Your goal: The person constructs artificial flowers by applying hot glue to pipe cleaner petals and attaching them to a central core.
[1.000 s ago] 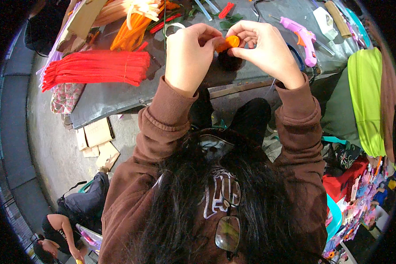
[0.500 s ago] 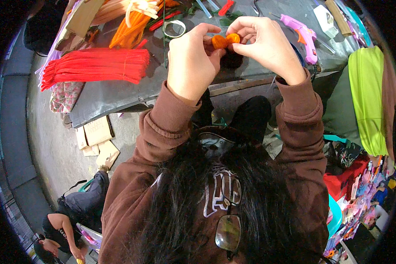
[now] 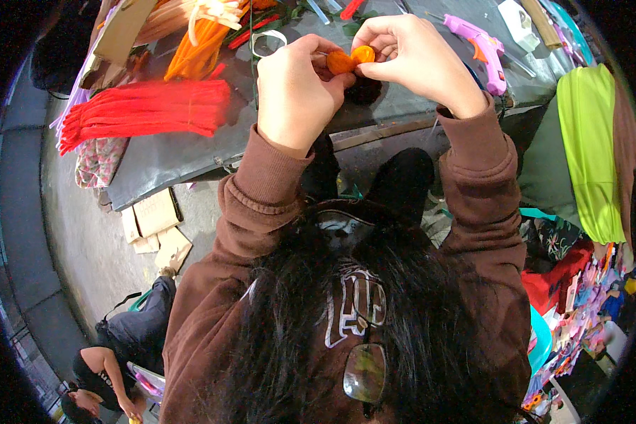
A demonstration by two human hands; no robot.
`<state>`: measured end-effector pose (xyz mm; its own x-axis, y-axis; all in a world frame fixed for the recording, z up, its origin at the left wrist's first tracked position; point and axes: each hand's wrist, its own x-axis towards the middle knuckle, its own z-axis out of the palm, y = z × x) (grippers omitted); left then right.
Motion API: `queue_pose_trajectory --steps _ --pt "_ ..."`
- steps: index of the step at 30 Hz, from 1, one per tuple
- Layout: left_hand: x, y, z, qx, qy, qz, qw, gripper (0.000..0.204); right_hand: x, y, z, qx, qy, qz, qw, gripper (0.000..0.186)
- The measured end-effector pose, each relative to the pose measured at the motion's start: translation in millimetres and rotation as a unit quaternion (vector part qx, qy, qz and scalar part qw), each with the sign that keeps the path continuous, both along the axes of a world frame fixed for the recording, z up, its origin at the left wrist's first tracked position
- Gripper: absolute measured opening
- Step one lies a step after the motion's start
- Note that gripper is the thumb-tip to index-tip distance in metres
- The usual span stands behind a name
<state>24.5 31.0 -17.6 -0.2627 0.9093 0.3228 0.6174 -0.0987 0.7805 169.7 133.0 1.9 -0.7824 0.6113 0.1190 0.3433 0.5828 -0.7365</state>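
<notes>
Above the near edge of the dark table, I hold an orange fuzzy piece (image 3: 340, 63) with two rounded lobes, seemingly made of pipe cleaner. My left hand (image 3: 295, 92) pinches its left lobe between thumb and fingers. The right lobe sits at the thumb and fingertips of my right hand (image 3: 418, 65), which is closed on it. Partly hidden below the hands is a dark brown round thing (image 3: 365, 92). Left of my left hand lie a pale ring-shaped roll (image 3: 267, 44) and a bundle of red pipe cleaners (image 3: 145, 113).
Orange pipe cleaners (image 3: 193, 55) lie at the far left, near cardboard pieces (image 3: 124, 32). A pink glue gun (image 3: 489, 60) and a white block (image 3: 519, 27) are at the right. Lime-green cloth (image 3: 586, 148) hangs farther right. Another person (image 3: 106, 374) sits at the lower left.
Both hands have shifted slightly left in the picture with the orange piece between them. Its lobes now sit at a slightly different tilt, and the surroundings have shifted left too.
</notes>
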Motion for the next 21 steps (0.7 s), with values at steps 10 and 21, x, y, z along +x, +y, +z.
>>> queue_pose_trajectory --steps 10,21 --pt "1.1 4.1 -0.8 0.001 0.035 0.011 0.999 0.027 -2.9 0.2 3.4 0.042 -0.037 0.007 0.998 0.02" --pt "-4.0 3.1 2.2 0.018 0.041 -0.006 0.999 0.031 -1.1 2.5 -5.7 0.035 0.009 -0.021 0.999 0.025"
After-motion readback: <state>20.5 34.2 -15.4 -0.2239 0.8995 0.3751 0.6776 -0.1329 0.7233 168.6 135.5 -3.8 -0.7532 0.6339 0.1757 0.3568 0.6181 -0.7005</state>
